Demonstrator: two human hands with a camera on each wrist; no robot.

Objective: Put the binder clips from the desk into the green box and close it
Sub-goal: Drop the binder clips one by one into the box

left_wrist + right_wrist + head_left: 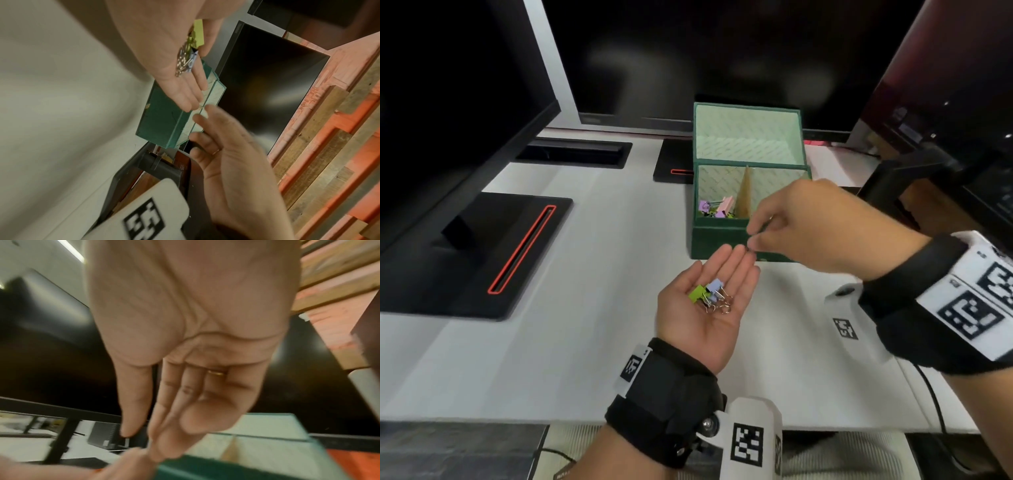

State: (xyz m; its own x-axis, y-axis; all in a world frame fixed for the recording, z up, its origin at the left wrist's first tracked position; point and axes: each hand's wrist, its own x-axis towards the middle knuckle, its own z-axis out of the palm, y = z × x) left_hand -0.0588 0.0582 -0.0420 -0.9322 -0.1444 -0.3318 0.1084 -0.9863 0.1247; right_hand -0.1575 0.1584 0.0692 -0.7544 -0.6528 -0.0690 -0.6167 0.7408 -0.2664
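- Left hand [707, 301]: palm up, fingers straight and together, held flat above the desk [585, 342] just before the green box [722, 240]; serves as a tray, gripping nothing.
- Binder clips in palm [710, 296]: a small heap, one lime green, one or two pale blue, wire handles showing; lying loose on the left palm.
- Right hand [815, 226]: palm down above the box's front edge, thumb and forefinger brought close at the left fingertips; whether a clip is pinched between them I cannot tell, the tips being blurred; a ring on one finger.
- Green box: on the desk, lid [748, 135] standing open at the back; a card divider [744, 195] parts it into two compartments.
- Binder clips in box [717, 207]: pink, lilac and green, in the left compartment; right compartment mostly hidden by the right hand.
- Progress, judged: well along; no clips seen on the desk; left to do, moving the palm's clips in and shutting the lid.
- Surroundings: dark monitors [448, 120] behind and on either side.
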